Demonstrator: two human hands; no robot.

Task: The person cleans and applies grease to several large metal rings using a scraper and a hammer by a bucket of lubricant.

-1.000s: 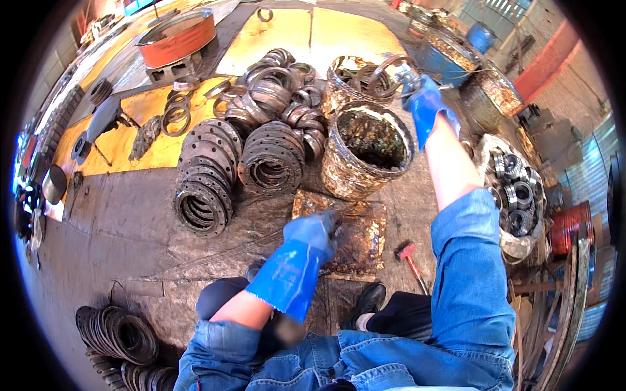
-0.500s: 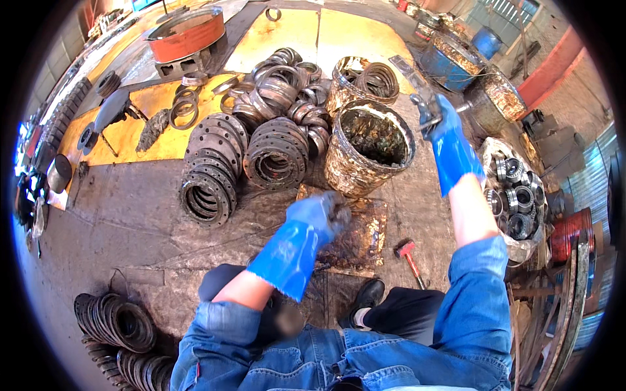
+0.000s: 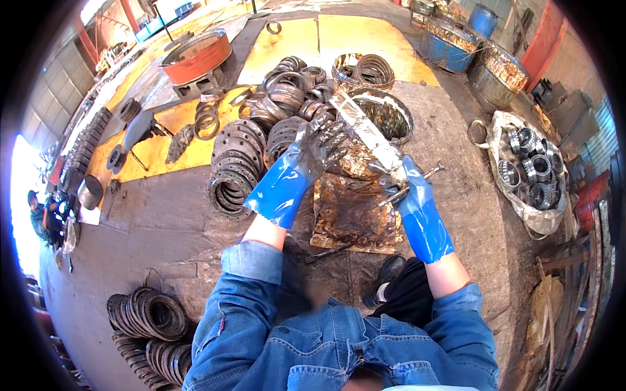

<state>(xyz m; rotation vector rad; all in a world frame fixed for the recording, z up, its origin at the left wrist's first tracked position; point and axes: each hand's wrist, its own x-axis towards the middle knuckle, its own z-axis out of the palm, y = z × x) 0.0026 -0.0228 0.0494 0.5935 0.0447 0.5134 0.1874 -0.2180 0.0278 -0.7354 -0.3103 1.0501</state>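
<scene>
My right hand (image 3: 415,197), in a blue glove, is closed around the lower end of a long flat metal blade (image 3: 370,132) smeared with pale grease. A thin metal rod (image 3: 430,171) sticks out crosswise from the same grip; whether it is joined to the blade cannot be told. My left hand (image 3: 324,144), its blue glove blackened with grease at the fingers, is open beside the blade, fingers apart. Behind the blade stands a grease-caked bucket (image 3: 409,124), partly hidden. Beneath the hands lies a stained brown sheet (image 3: 355,221).
Stacked flanged rings (image 3: 229,166) and a heap of metal rings (image 3: 287,94) lie ahead. Another bucket (image 3: 339,72) holds rings. At right is a sack of bearings (image 3: 538,166); more rings (image 3: 153,316) lie near left. A dark tool (image 3: 329,252) rests by my feet.
My right hand has swung in from the far right with the blade, toward my left. My left hand has moved up and opened. The red-headed hammer no longer shows.
</scene>
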